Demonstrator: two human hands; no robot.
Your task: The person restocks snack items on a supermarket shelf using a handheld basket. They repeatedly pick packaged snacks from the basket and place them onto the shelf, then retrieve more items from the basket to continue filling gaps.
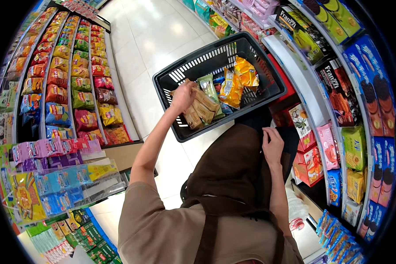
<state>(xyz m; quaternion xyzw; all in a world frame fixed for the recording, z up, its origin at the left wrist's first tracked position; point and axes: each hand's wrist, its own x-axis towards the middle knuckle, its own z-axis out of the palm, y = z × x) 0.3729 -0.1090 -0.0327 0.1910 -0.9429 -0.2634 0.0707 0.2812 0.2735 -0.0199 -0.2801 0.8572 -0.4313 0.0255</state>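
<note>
A black plastic shopping basket (214,130) with slotted walls stands before me, tilted in the view. My left hand (184,95) reaches in over its left end and touches several tan snack packages (201,107). Its fingertips are partly hidden, so whether they grip a package cannot be seen. Beside the tan packs lie a pale green package (208,88) and two orange-yellow snack bags (231,88); blue packaging shows partly beneath. Outside the basket, my right hand (272,143) is by my dark-clothed leg, fingers loosely bent, with nothing visible in it.
To the left, a sloped rack holds rows of chip bags (56,95), with hanging candy packs (56,148) nearer me. On the right, curved shelves carry boxed biscuits (338,92) and red boxes (308,166). A clear plastic bottle (297,209) is near my right arm. White floor tiles (145,43) run between.
</note>
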